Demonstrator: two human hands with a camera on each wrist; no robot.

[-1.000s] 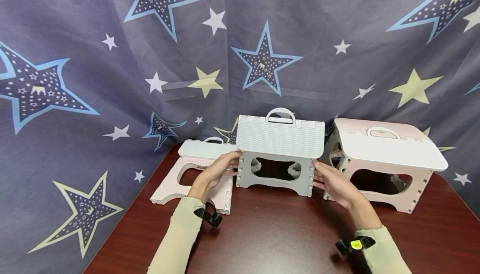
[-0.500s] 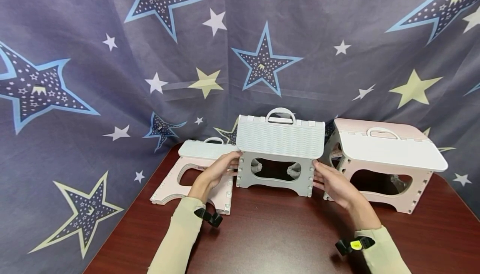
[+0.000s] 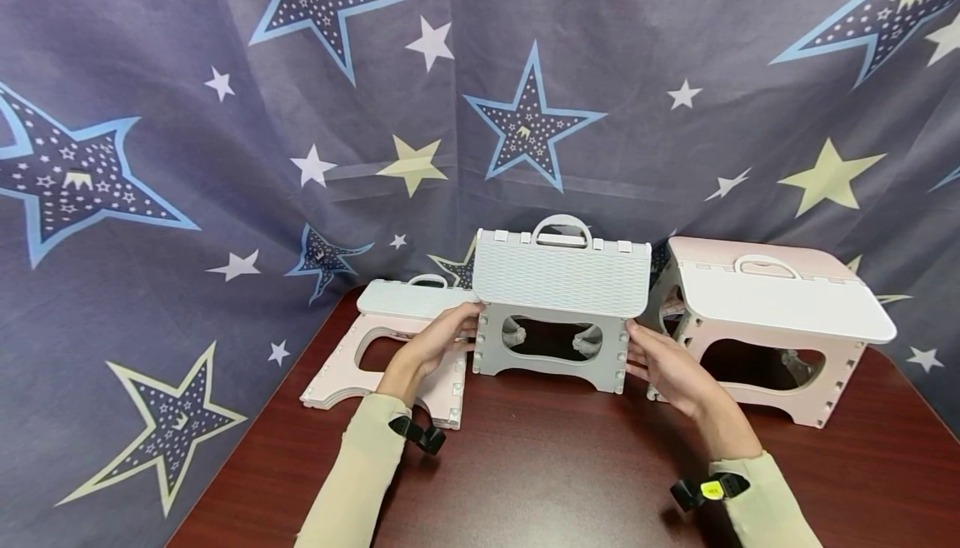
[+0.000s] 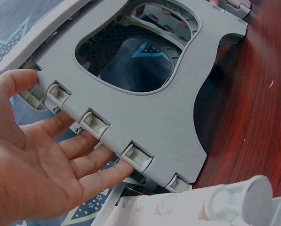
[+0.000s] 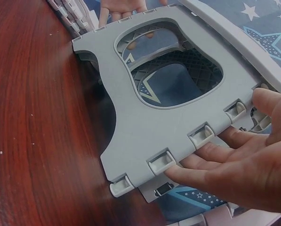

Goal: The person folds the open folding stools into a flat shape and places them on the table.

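A grey folding step stool [image 3: 561, 281] stands unfolded at the middle of the table, its top flaps sloping and a carry handle raised on the ridge. My left hand [image 3: 435, 338] touches its left side with fairly straight fingers. In the left wrist view, those fingertips [image 4: 126, 165] lie along the hinge knuckles of the leg panel, and the thumb is at the upper corner. On the opposite side, my right hand [image 3: 671, 369] rests against the stool likewise. The right wrist view shows its fingers [image 5: 196, 176] along the hinged edge, thumb near the top.
To the left, a pink folding stool [image 3: 341, 377] with a pale top leans partly folded, close by the left hand. A larger pink and white folding stool [image 3: 780, 306] stands unfolded on the right. The dark red table [image 3: 547, 465] meets a star-patterned curtain [image 3: 637, 40] behind.
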